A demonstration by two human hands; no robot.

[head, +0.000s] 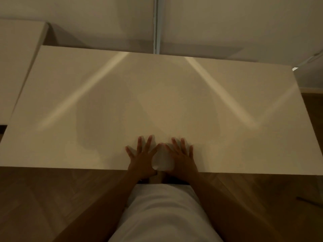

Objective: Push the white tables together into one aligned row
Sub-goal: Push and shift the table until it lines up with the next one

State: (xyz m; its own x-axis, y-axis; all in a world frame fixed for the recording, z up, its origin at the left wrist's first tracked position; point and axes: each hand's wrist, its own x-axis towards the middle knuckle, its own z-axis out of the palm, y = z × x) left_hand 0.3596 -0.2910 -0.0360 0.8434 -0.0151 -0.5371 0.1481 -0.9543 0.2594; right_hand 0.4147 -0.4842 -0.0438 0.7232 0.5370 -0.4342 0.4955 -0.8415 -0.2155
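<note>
Both hands lie flat on the near edge of a white desk (157,95), fingers spread and straight, gripping nothing. The left hand (142,158) and right hand (180,158) sit close together, index fingertips almost meeting. The desk stretches ahead of the hands and out to both sides. A second white desk (15,67) stands far off to the left hand's side, set apart by a narrow gap. Wooden floor (52,198) shows beneath the forearms.

Second table (15,67): cut off by left edge, far extent unseen. Fingers (148,144) of both hands: motion-blurred, outlines doubled. Dark thin object on floor (309,200): cropped at right edge, unidentifiable.
</note>
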